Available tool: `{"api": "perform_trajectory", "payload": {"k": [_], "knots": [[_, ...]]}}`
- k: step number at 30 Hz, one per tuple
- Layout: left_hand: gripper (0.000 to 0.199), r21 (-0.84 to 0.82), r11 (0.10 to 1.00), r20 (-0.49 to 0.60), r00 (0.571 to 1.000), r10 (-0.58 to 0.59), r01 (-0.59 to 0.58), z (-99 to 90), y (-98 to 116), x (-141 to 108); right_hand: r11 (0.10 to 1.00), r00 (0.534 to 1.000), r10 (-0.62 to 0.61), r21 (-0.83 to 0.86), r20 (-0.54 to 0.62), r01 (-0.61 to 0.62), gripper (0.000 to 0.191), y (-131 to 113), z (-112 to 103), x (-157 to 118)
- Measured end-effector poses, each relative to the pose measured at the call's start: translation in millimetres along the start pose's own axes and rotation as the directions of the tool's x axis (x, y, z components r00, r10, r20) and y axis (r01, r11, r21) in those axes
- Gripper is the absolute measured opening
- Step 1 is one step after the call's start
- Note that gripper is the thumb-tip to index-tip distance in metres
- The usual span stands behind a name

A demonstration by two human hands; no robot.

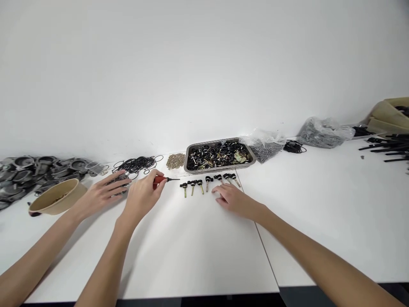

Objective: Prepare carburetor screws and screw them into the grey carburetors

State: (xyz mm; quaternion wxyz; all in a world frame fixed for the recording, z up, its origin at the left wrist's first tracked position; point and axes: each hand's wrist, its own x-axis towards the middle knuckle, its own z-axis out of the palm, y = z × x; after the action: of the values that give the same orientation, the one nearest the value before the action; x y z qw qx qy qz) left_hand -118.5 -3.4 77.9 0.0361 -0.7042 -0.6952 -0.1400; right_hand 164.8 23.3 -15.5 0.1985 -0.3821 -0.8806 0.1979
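My left hand (143,192) is closed around a small screwdriver (159,180) with a red handle. Its thin dark shaft points right, over the white tabletop. Several small parts (192,186) with black heads and brass-coloured stems lie in a row just right of the tip. At the right end of that row rests my right hand (232,199), fingers loosely bent, index finger and thumb apart, with nothing visible between them. It partly covers some parts there. Another hand (100,192), apparently a co-worker's, comes from the left and lies over dark grey pieces.
Behind the row stands a metal tray (189,169) full of mixed small parts, beside a pile of brass bits (175,161) and black rings (139,164). A beige bowl (67,201) and grey housings (24,172) are left; plastic bags (324,132) and black rods (391,147) lie right.
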Motion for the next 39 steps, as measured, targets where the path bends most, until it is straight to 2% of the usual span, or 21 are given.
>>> {"api": "perform_trajectory", "payload": {"k": [3,7,9,14,16,20,25,31,36,39], "knots": [[0.025,-0.008,0.998,-0.007,0.998,-0.055,0.055,14.0,-7.3,-14.3,1.0,1.0,0.001,-0.013,0.01,-0.001,0.022,-2.1,-1.5,-0.2],[0.029,0.113,0.985,0.092,0.986,-0.138,0.127,31.1,-18.6,-32.5,1.0,1.0,-0.002,-0.016,0.012,0.002,0.022,-2.9,-2.2,-0.5],[0.03,0.188,0.974,0.126,0.98,-0.151,0.126,39.3,-25.4,-39.5,1.0,1.0,-0.003,-0.015,0.015,0.004,0.022,-2.3,-1.9,-0.4],[0.029,0.203,0.978,0.156,0.988,0.021,-0.053,51.8,-39.3,-48.2,1.0,1.0,-0.008,-0.029,0.021,0.009,0.023,-1.2,-1.4,-0.2],[0.026,0.181,0.983,0.134,0.991,0.009,-0.033,53.1,-39.2,-48.8,0.999,1.0,-0.016,-0.032,0.014,0.017,0.022,-0.9,-1.0,-0.2],[0.021,0.154,0.985,0.1,0.991,-0.088,0.072,52.7,-31.1,-44.7,0.999,1.0,-0.02,-0.031,0.009,0.02,0.022,-0.1,0.1,0.3],[0.02,0.072,0.975,0.155,0.963,-0.22,0.211,51.5,-23.8,-37.5,0.999,0.999,-0.016,-0.041,0.031,0.017,0.023,1.1,0.9,0.9],[0.019,0.019,0.973,0.115,0.966,-0.232,0.231,60.3,-25.6,-32.6,0.998,0.999,-0.025,-0.052,0.033,0.027,0.024,1.4,1.6,0.9],[0.033,0.093,0.965,0.159,0.953,-0.259,0.247,74.4,-30.3,-24.7,0.999,0.999,-0.016,-0.05,0.044,0.018,0.024,1.0,0.7,0.4],[0.05,0.099,0.966,0.193,0.948,-0.253,0.238,71.5,-37.7,-23.5,0.999,0.999,-0.017,-0.048,0.041,0.019,0.025,1.9,1.3,-0.3]]}}
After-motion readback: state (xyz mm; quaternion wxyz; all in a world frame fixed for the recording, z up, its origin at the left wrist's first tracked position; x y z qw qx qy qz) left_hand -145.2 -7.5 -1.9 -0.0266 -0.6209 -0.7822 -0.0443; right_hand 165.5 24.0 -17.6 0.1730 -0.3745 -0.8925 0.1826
